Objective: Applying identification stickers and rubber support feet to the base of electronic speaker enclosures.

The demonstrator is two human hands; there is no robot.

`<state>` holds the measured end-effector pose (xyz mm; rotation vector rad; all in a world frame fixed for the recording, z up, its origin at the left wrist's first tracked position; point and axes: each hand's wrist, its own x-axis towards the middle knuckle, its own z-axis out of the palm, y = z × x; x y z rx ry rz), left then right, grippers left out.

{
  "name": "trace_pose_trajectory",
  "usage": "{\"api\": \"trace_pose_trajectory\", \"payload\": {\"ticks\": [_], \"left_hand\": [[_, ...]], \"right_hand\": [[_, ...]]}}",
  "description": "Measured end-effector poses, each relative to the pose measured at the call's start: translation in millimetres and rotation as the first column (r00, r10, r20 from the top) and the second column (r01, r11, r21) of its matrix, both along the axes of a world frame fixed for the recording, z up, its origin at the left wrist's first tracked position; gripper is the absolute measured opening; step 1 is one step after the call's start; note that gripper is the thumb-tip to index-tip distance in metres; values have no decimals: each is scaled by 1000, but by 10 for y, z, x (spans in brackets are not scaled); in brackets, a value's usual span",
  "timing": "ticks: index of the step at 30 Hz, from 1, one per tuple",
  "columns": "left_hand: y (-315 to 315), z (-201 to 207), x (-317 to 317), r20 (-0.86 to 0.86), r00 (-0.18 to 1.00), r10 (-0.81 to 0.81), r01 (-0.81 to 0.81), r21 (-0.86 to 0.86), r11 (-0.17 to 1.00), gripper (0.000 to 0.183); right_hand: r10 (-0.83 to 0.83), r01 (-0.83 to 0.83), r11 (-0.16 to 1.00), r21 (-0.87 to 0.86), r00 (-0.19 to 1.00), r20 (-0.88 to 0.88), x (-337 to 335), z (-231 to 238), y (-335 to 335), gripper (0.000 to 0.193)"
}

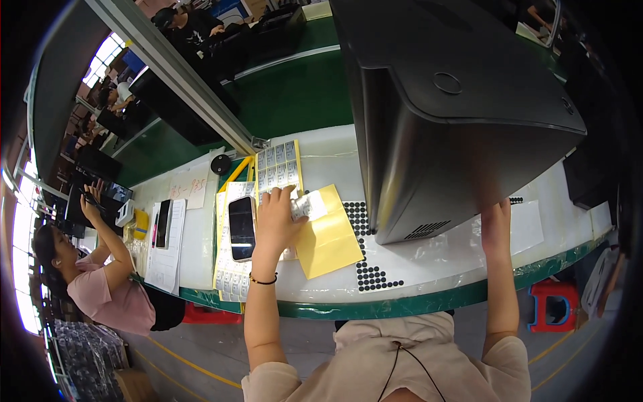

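Note:
A large black computer case (429, 154) stands on the white-covered bench in front of me, to the right of the middle. My right hand (496, 231) reaches to its lower right edge; the fingertips disappear against the case, so their grip is hidden. To the left, my left hand (276, 218) rests at a yellow label sheet (329, 244), its fingers spread and the thumb on the sheet. A few silvery labels (309, 206) remain by that thumb, while most of the backing is bare. Beside this hand a smartphone (242, 229) lies on other label sheets (278, 166).
Round black pads (376, 276) on a sheet lie left of and partly behind the case. Further left are papers (165, 258) with a dark phone on them and a black disc (220, 164). A metal post (174, 84) rises behind. A co-worker (110, 288) is at left; red stools (553, 305) stand below.

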<state>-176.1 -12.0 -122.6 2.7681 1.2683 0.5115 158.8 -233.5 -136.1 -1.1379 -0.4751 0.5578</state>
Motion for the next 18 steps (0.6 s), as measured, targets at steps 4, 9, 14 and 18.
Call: {"api": "trace_pose_trajectory", "payload": {"ticks": [4,9,14,18], "left_hand": [[-142,256,-4,231,973,5,21,-113,993,16],[-871,725,126,631,772,-75,224,-159,961,13],[-1346,789,173,722,691,-38,184,-126,975,10],[-1506,703,191,761,648,-21,195,-140,971,9]], "right_hand": [[-206,202,978,46,927,312,-324,49,-110,36],[-380,117,921,371,470,797,-782,187,-201,14],[-126,-150,973,176,295,947,-1224,413,-55,24],[-21,-143,987,67,302,953,-1387,434,60,26]]}}
